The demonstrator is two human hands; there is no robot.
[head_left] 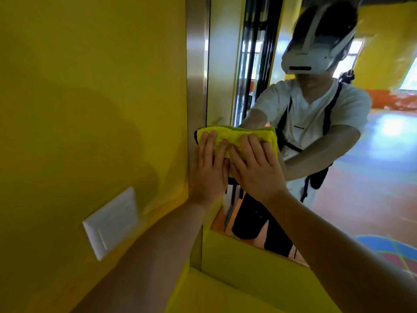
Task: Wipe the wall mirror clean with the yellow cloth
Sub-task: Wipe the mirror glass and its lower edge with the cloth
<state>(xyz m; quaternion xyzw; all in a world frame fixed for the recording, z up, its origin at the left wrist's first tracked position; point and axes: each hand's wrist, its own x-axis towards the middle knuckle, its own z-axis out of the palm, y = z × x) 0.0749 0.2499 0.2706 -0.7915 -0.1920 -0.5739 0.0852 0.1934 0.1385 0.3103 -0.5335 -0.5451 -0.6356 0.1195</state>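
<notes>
The wall mirror fills the right half of the view, bounded on its left by a brushed metal frame. A folded yellow cloth lies flat against the glass at the mirror's left edge, near mid-height. My left hand presses the cloth's left part with straight fingers, its palm over the frame. My right hand presses the cloth's right part, fingers spread flat. The two hands touch side by side. The mirror reflects a person in a white shirt wearing a headset.
A yellow wall runs along the left, with a white switch plate low on it. A yellow ledge juts out below the mirror. The glass reflects a coloured floor and bright windows.
</notes>
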